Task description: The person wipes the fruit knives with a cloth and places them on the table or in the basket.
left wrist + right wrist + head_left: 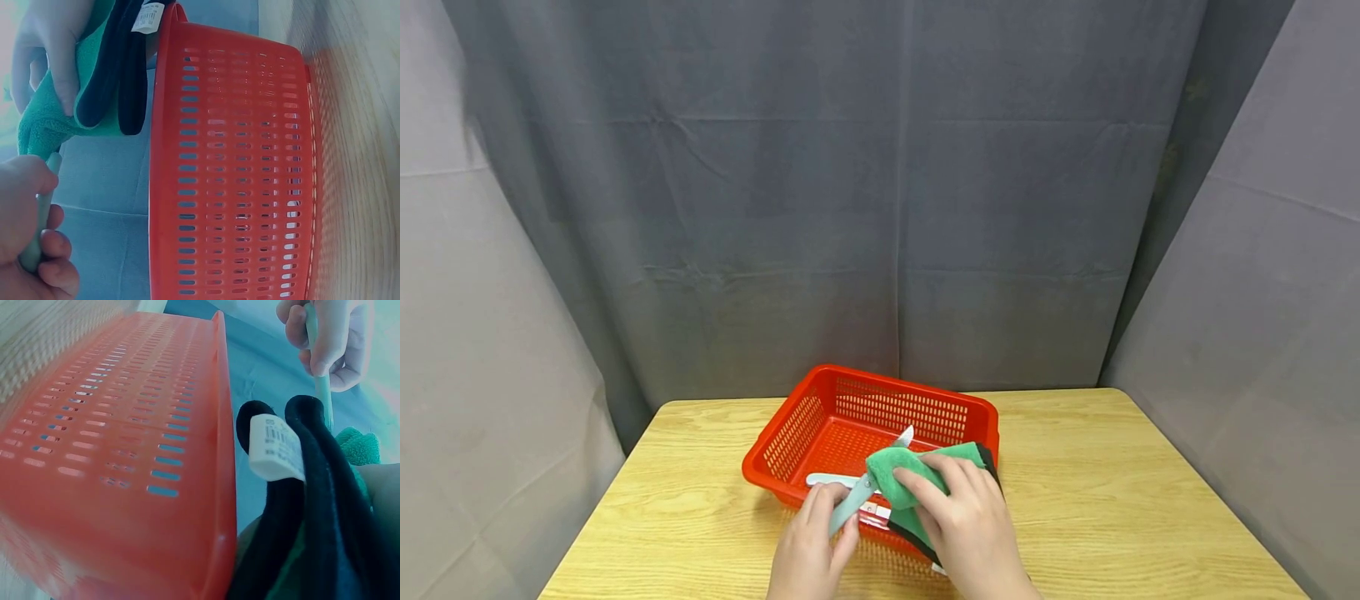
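My left hand (808,542) grips the pale blue-green handle of a knife (848,506), which slants up to the right over a red basket (760,468). The knife's silver tip shows beyond a green cloth (895,468) with black edging. My right hand (966,521) pinches the cloth round the blade, so most of the blade is hidden. In the left wrist view, the left fingers curl round the handle (42,215). A white label (275,447) hangs from the cloth's dark edge in the right wrist view.
Inside the basket lies an item with a pale handle (829,479), partly hidden by the knife and left hand. A small white-and-red piece (880,510) is near its front wall. The basket stands on a wooden table (1112,483), with a grey curtain (775,208) behind.
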`<state>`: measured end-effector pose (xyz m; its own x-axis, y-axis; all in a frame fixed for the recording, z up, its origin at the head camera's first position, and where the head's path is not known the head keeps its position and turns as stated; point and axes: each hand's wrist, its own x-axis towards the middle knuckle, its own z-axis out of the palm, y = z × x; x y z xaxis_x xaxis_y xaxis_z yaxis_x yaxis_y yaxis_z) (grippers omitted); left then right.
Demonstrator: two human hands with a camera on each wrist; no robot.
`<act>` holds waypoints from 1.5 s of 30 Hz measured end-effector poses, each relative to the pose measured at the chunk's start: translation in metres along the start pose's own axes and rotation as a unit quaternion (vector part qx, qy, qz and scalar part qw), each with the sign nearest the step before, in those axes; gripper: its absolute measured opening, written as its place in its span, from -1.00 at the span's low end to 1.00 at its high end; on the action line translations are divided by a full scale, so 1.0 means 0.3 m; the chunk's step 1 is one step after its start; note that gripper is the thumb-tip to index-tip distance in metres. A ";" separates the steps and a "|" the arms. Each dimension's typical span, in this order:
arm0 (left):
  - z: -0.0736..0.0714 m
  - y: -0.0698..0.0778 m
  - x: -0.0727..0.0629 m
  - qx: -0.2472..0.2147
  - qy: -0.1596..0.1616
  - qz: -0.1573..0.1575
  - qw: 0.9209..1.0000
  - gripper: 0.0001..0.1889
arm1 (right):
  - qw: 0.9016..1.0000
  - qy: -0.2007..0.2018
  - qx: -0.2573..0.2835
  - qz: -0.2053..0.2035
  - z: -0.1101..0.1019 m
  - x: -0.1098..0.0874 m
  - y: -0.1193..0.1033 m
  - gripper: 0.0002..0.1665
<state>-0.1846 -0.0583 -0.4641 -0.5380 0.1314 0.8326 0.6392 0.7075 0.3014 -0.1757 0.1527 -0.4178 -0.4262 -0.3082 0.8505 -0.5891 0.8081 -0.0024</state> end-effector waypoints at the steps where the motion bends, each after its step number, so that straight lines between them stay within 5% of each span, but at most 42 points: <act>1: 0.000 0.000 -0.001 0.001 -0.001 0.001 1.000 -0.62 | 1.000 0.004 -0.002 -0.001 0.001 0.001 0.002 -0.32; 22: 0.005 0.005 -0.004 -0.007 -0.001 0.023 1.000 -0.62 | 0.997 0.021 -0.038 0.058 -0.022 0.013 0.045 -0.29; 29: 0.005 0.010 -0.005 -0.005 -0.002 0.003 1.000 -0.60 | 0.996 0.015 -0.043 0.077 -0.040 0.019 0.048 -0.31; 36: -0.002 0.020 -0.003 -0.013 -0.015 -0.038 0.999 -0.58 | 0.997 0.030 -0.040 0.057 -0.043 0.023 0.040 -0.30; 45: -0.012 0.035 0.020 -0.015 -0.024 -0.055 0.998 -0.60 | 0.998 0.030 -0.028 0.049 -0.041 0.024 0.027 -0.32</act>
<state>-0.1791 -0.0525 -0.4544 -0.6311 0.0883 0.7707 0.5909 0.6984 0.4039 -0.1750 0.1632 -0.4051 -0.4373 -0.1981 0.8772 -0.5073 0.8597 -0.0588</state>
